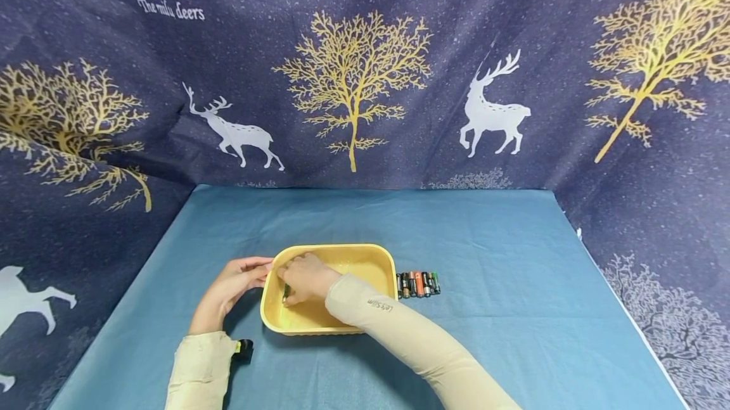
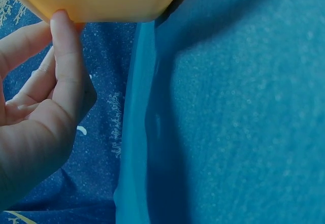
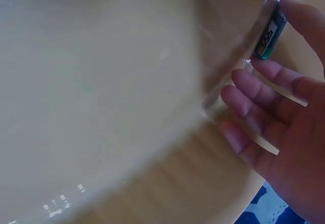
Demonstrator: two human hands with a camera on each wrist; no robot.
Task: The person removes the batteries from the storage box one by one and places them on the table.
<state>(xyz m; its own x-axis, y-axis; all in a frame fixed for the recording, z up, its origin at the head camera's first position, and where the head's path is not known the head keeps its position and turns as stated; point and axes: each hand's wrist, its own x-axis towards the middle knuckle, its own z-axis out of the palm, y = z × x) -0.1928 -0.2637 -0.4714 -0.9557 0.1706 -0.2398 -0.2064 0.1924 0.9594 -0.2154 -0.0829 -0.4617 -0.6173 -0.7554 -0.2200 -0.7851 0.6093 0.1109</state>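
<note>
A yellow basin [image 1: 365, 262] stands on the blue cloth in the head view. At its left end my left hand [image 1: 232, 284] holds the rim; in the left wrist view the thumb of this left hand [image 2: 56, 92] lies against the basin's edge [image 2: 111, 3]. My right hand [image 1: 310, 278] reaches down inside the basin, near its left wall. The right wrist view shows a small green battery [image 3: 270, 33] pinched lengthwise between the thumb and index finger of the right hand [image 3: 289, 112]. The other fingers are spread apart near the basin wall.
Several batteries [image 1: 419, 284] lie side by side in a row just right of the basin. A small black object with a yellow-green patch [image 1: 245, 350] is beside the left wrist. Dark fabric printed with deer and trees [image 1: 353, 80] hangs behind the table and at both sides.
</note>
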